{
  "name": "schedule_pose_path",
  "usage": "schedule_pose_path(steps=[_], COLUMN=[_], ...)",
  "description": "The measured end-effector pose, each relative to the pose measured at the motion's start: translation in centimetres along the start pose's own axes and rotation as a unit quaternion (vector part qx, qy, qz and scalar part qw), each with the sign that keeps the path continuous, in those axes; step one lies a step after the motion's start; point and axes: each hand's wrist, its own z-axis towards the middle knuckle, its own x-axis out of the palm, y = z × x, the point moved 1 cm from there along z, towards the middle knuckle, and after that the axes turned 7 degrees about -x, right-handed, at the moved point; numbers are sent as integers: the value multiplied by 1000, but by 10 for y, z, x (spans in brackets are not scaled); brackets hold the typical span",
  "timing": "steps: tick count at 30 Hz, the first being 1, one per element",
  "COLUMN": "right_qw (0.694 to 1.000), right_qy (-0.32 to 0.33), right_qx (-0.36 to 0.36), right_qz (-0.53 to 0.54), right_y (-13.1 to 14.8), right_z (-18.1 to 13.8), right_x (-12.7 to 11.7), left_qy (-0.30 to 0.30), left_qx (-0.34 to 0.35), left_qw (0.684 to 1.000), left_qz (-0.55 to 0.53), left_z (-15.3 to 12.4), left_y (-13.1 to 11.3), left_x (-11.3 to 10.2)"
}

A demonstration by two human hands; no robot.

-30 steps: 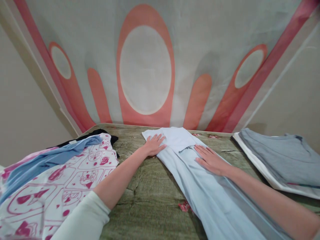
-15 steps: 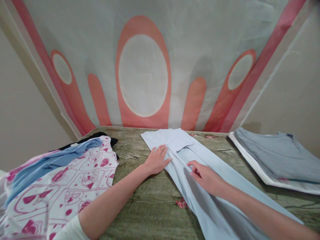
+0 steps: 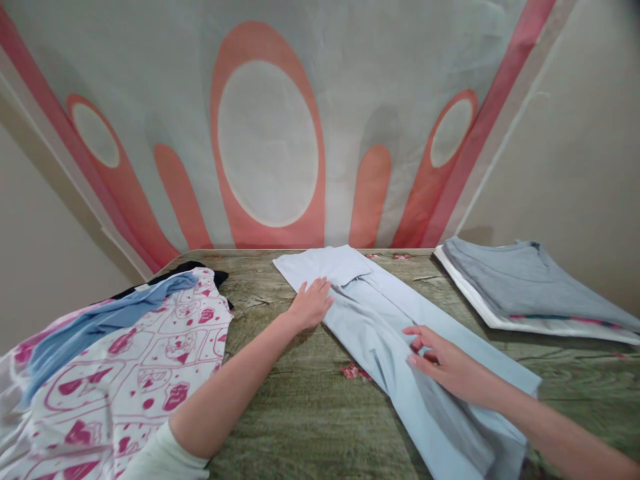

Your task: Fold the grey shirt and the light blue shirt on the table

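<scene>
A pale blue shirt (image 3: 370, 320) lies folded into a long strip on the table, running from the far middle toward the near right. Its near part is rumpled, with a shaded crease down the middle. My left hand (image 3: 311, 305) lies flat with outstretched fingers on the shirt's left edge, near its far end. Over the nearer half, my right hand (image 3: 445, 363) has loosely bent fingers, with a gap between thumb and forefinger. No cloth shows in that gap. Whether the right hand touches the shirt, I cannot tell.
A loose heap on the left has a white garment with pink print (image 3: 165, 353), a blue garment (image 3: 110, 320) and black cloth (image 3: 220, 279). A folded grey shirt (image 3: 510, 280) lies on white cloth (image 3: 475, 300) at the right. Behind the wood-patterned table (image 3: 300, 413) stands a patterned panel (image 3: 350, 67).
My right hand has moved right and nearer along the shirt, its fingers now further apart. The shirt's near part lies flatter. My left hand stays near the far end. The view has shifted right.
</scene>
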Motion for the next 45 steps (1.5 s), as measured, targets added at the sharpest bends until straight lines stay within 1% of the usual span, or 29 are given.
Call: schedule_pose_path(steps=[3, 5, 8, 11, 14, 18, 20, 23, 25, 27, 29, 32, 35, 39, 42, 45], right_qw=[999, 996, 989, 985, 982, 975, 977, 987, 992, 992, 990, 981, 974, 973, 971, 960], right_qy=[25, 48, 67, 78, 103, 125, 132, 122, 111, 113, 134, 191, 224, 231, 220, 210], right_qx=[24, 35, 57, 82, 103, 120, 112, 78, 57, 46, 40, 25, 6, 0, -13, -34], right_qz=[29, 60, 117, 130, 119, 135, 126, 66, 29, 15, 6, 3, 15, 28, 97, 184], right_y=[-4, -7, -13, -19, -21, -18, -19, -21, -20, -16, -8, 6, 15, 10, 1, -6], right_z=[-27, -39, -51, -57, -62, -68, -69, -67, -65, -65, -65, -67, -67, -68, -71, -74], right_x=[-3, -11, -28, -40, -39, -33, -32, -32, -34, -35, -36, -38, -42, -48, -49, -47], left_qy=[-5, -14, -21, -14, -4, -2, -2, 9, 10, -2, -23, -39, -47, -70, -84, -108], left_qx=[-19, -21, -4, 18, 26, 16, 19, 25, 29, 46, 69, 97, 104, 92, 73, 50], left_qw=[1000, 1000, 1000, 1000, 1000, 1000, 999, 998, 998, 996, 994, 990, 987, 981, 980, 978], left_qz=[-14, -15, -10, -6, -5, -15, -28, -50, -62, -74, -85, -97, -113, -153, -167, -172], left_z=[8, 14, 19, 21, 21, 18, 17, 17, 21, 28, 35, 45, 49, 50, 53, 54], left_y=[-5, -4, 3, 8, 9, 0, -5, -11, -12, -12, -13, -17, -19, -12, -3, 5], left_x=[6, 12, 19, 19, 15, 10, 9, 9, 8, 5, 1, -1, 4, 11, 11, 9])
